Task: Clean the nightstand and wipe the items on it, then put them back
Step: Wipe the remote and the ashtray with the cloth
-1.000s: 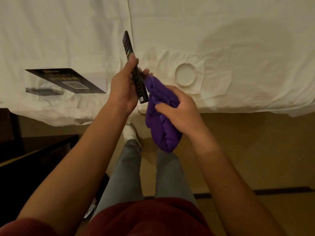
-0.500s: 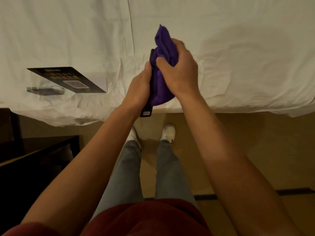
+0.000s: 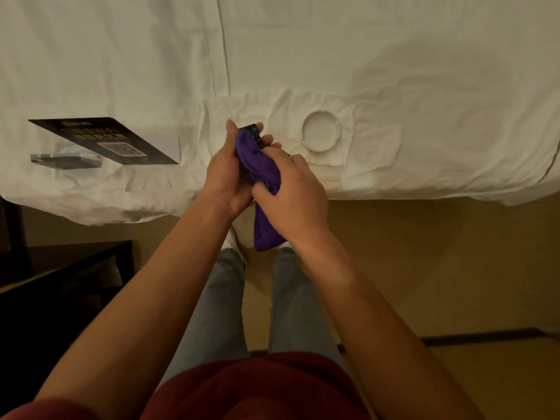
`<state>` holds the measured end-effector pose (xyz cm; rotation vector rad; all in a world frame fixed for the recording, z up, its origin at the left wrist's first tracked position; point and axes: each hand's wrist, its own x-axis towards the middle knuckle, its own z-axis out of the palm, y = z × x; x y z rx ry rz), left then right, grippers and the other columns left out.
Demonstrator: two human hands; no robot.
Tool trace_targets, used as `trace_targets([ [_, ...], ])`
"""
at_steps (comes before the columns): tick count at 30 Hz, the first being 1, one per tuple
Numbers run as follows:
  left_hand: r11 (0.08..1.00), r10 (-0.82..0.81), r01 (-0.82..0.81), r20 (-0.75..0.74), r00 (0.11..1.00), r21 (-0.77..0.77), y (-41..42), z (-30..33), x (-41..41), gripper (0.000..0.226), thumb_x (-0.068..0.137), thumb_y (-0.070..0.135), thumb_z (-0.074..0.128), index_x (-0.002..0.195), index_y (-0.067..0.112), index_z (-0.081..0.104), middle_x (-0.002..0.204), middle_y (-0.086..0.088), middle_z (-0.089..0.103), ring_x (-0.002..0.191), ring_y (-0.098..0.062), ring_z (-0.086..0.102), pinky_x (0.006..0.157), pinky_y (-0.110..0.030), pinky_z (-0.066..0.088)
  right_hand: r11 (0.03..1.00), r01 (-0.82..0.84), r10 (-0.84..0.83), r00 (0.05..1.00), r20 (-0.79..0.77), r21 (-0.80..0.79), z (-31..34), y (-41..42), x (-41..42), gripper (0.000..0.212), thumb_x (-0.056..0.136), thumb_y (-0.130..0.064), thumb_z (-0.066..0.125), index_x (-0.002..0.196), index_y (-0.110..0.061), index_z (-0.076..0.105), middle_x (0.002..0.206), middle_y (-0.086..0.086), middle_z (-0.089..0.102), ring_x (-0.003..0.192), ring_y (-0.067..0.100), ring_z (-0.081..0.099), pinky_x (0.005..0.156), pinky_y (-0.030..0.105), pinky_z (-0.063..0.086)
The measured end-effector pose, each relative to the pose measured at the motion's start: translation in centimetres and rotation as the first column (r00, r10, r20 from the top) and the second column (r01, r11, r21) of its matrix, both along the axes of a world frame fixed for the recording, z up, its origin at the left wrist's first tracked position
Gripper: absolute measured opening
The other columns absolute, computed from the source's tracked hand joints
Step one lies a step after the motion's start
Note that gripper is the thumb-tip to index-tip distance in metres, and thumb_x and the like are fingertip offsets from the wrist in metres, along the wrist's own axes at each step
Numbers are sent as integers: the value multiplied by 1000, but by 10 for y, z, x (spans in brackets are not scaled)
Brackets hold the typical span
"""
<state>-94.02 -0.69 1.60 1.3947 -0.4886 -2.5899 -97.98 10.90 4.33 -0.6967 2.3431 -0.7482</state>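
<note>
**Remote mid-wipe, cloth bunched at the near end**

So the person stands at the edge of the bed (image 3: 394,71), both hands out in front over the sheet edge. The left hand (image 3: 225,180) has its grip wrapped around the remote (image 3: 254,132), fingers curled shut on the body of it. Only the far tip with a few buttons pokes out past the thumb. The remote's long axis points away from the person, toward the bed, tilted slightly right.

The right hand (image 3: 292,189) is clamped on the purple cloth (image 3: 263,177), which is pressed against the remote's right side, and the loose tail hangs down toward the floor. The cloth sits on the near and middle stretch of the remote, so the bare part lies away from the right hand, up at the far tip. Probably the next stroke has to run along that axis, away from the body.

Other nightstand stuff is parked on the bed: a clear ashtray (image 3: 321,135) just right of the hands, and a black card (image 3: 106,139) in an acrylic stand (image 3: 65,161) well off to the left. The dark nightstand (image 3: 60,268) is down at lower left.
</note>
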Motion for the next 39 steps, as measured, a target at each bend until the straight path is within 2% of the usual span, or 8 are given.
trace_targets([
  [8, 980, 169, -162, 55, 984, -119, -38, -18, -14, 63, 107, 58, 23, 124, 12, 63, 118, -11, 71, 107, -28, 71, 91, -42, 57, 986, -138, 121, 979, 166, 95, -16, 36, -19, 49, 87, -44, 67, 134, -38, 55, 109, -7, 61, 94, 15, 62, 76, 36, 55],
  [12, 964, 19, -7, 44, 999, -266, -70, -16, -33, 63, 107, 58, 28, 117, 7, 63, 96, -15, 75, 85, -28, 73, 76, -39, 59, 994, 10, -32, 978, 207, 109, -24, 62, -37, 53, 79, -54, 59, 130, -38, 59, 109, -9, 69, 96, 13, 65, 82, 37, 57],
  [14, 811, -211, 308, 242, 947, -497, -79, -15, -48, 62, 105, 57, 39, 110, 3, 67, 88, -17, 77, 77, -32, 74, 72, -41, 61, 991, 81, -103, 971, 217, 106, -27, 72, -42, 55, 77, -52, 59, 130, -36, 60, 110, -9, 70, 97, 12, 65, 84, 36, 57],
  [16, 471, -392, 597, 452, 801, -649, -80, -18, -61, 58, 103, 56, 47, 100, 3, 71, 82, -14, 77, 72, -31, 76, 69, -42, 65, 987, 126, -146, 960, 238, 98, -29, 78, -46, 55, 77, -48, 61, 131, -36, 60, 111, -11, 70, 98, 10, 65, 84, 34, 56],
  [21, -272, -456, 778, 788, 414, -567, -69, -45, -78, 54, 103, 53, 49, 76, 11, 68, 61, 7, 61, 56, -15, 57, 56, -23, 43, 985, 166, -173, 946, 275, 48, -33, 83, -54, 47, 82, -40, 67, 129, -35, 61, 110, -14, 69, 97, 6, 65, 80, 26, 53],
  [27, -481, -410, 738, 866, 288, -474, -52, -87, -74, 46, 102, 49, 54, 98, 8, 74, 82, -8, 66, 76, -24, 59, 69, -33, 42, 969, 245, -238, 931, 276, 9, -34, 88, -72, 43, 87, -35, 70, 129, -35, 61, 99, -25, 64, 89, -19, 58, 64, -2, 43],
  [33, -541, -294, 664, 856, 425, -516, -24, -78, -94, 51, 94, 42, 63, 139, 19, 55, 139, -12, 54, 128, -32, 49, 106, -45, 45, 942, 335, -317, 906, 282, -16, -29, 99, -96, 41, 88, -31, 71, 128, -35, 62, 102, -24, 67, 90, -20, 59, 66, -4, 41],
  [39, -686, -336, 639, 930, 147, -348, 25, -80, -131, 92, 83, 44, 79, 157, 25, 29, 158, -13, 33, 143, -39, 34, 111, -54, 43, 920, 388, -360, 888, 287, -47, -21, 111, -123, 45, 90, -31, 70, 134, -31, 60, 111, -16, 69, 96, -5, 64, 65, -3, 43],
])
